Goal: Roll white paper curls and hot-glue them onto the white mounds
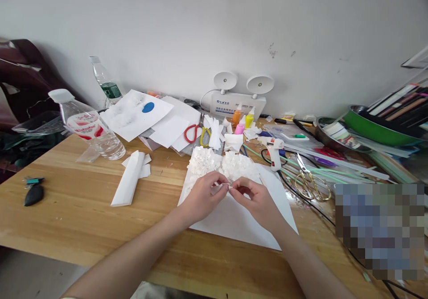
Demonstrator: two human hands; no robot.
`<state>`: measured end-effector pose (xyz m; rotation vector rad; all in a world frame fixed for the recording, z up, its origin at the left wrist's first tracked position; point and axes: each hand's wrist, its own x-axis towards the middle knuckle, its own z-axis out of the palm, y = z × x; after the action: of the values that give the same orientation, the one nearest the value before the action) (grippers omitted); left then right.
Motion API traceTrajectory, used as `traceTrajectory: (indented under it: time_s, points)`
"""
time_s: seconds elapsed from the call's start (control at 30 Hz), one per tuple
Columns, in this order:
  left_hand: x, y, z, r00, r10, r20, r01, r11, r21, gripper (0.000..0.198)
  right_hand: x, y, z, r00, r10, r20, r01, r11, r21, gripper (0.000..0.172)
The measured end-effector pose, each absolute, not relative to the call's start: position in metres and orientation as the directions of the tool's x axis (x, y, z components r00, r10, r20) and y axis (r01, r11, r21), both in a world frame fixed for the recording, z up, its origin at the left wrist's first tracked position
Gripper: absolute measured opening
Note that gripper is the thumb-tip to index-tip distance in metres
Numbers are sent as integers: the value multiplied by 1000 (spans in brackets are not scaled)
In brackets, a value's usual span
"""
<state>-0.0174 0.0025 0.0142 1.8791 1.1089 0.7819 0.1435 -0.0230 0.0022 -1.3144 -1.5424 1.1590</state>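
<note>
My left hand (pixel 204 193) and my right hand (pixel 254 200) meet over a white sheet of paper (pixel 240 219) on the wooden table (pixel 80 210). Both pinch a small white paper piece (pixel 226 186) between their fingertips. Just beyond my hands, the far part of the sheet is covered with a patch of crumpled white paper bits (pixel 222 164).
A folded white paper strip (pixel 129 184) lies to the left, with a tipped plastic bottle (pixel 90 127) behind it. A glue gun (pixel 274 152), gold scissors (pixel 309 181), red scissors (pixel 191 133), small paint bottles (pixel 242 120) and loose white sheets (pixel 143 114) crowd the back. A black object (pixel 33 194) lies far left.
</note>
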Motion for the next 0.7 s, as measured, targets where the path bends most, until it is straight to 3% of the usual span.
traceTrajectory:
  time_s: [0.37, 0.53, 0.7]
  points:
    - [-17, 2, 18, 445, 892, 85, 403, -284, 870, 17, 142, -24, 4, -63, 991, 121, 405, 136, -904, 14]
    - [-17, 2, 12, 471, 863, 184, 413, -400, 818, 20, 141, -23, 5, -31, 989, 143, 440, 142, -887, 13]
    - [-19, 2, 7, 498, 806, 320, 458, -558, 692, 25, 142, -23, 4, -31, 989, 143, 468, 141, -872, 13]
